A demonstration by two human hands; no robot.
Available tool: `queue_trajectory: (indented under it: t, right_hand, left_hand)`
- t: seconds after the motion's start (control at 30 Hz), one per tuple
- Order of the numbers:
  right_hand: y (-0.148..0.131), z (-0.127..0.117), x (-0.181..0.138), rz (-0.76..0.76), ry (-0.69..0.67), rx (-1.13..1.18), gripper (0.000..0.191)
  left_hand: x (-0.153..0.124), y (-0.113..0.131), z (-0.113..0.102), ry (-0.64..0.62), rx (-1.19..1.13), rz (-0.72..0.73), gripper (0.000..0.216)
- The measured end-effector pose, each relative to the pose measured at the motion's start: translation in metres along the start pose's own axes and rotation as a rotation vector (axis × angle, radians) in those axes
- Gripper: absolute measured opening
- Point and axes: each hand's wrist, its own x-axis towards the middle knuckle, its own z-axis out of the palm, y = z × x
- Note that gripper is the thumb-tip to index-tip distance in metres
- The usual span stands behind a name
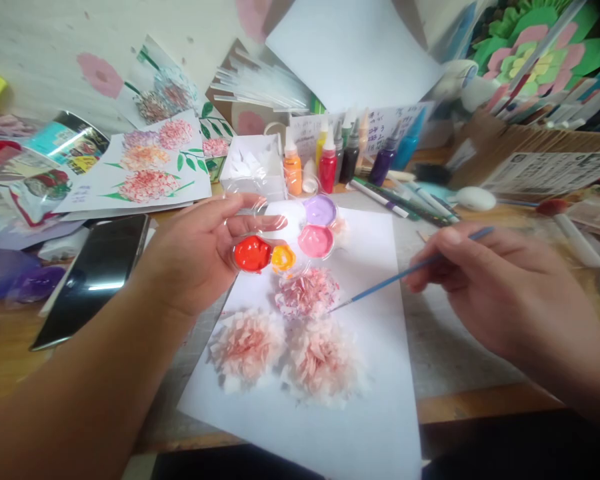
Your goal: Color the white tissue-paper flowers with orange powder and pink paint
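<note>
My left hand (195, 257) grips a clear plastic paint palette (291, 223) with round wells of red, orange, pink and lilac paint, held above a white sheet of paper (375, 427). In my right hand (505, 293) a thin blue paintbrush (400, 275) slants down to the left. Its tip is beside a paper flower (307, 293) with pink and purple specks; whether it touches cannot be made out. Lower on the sheet are two pale flowers with pinkish centres, a left one (247, 347) and a right one (324, 360).
Several paint bottles (327, 163) stand behind the sheet, near a white box (253, 167) and some pens (410, 197). Leftward lie a black phone (97, 267) and a sheet with finished flowers (155, 160). A cardboard box (535, 157) of brushes stands at right.
</note>
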Motion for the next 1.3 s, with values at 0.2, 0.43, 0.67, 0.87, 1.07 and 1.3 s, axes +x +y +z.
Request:
queue_trajectory:
  t: [0.2, 0.43, 0.67, 0.87, 1.07, 1.3]
  right_hand:
    - [0.0011, -0.0013, -0.0021, -0.050, -0.063, -0.099, 0.028]
    - [-0.0023, 0.0008, -0.0064, -0.096, -0.015, -0.072, 0.025]
    - [-0.0021, -0.0004, -0.0088, -0.105, -0.044, -0.080, 0.022]
    - [-0.0019, 0.0024, -0.0090, -0.101, -0.049, -0.014, 0.023]
    - [-0.0060, 0.0064, -0.0090, -0.089, -0.021, 0.018, 0.022]
    - [-0.0058, 0.0074, -0.0069, -0.078, -0.005, 0.012, 0.022]
  left_hand:
    - [0.0001, -0.0001, -0.0002, 0.017, 0.003, -0.002, 0.010]
    - [0.0034, -0.0024, -0.0047, -0.006, 0.022, 0.023, 0.012]
    - [0.0005, -0.0013, -0.0048, -0.023, 0.016, 0.019, 0.010]
    - [-0.0006, -0.0001, -0.0029, -0.013, 0.028, 0.014, 0.010]
    - [-0.0027, 0.0005, -0.0007, -0.011, 0.011, 0.011, 0.008]
    - [-0.0025, 0.0003, 0.0004, 0.006, 0.009, 0.009, 0.008]
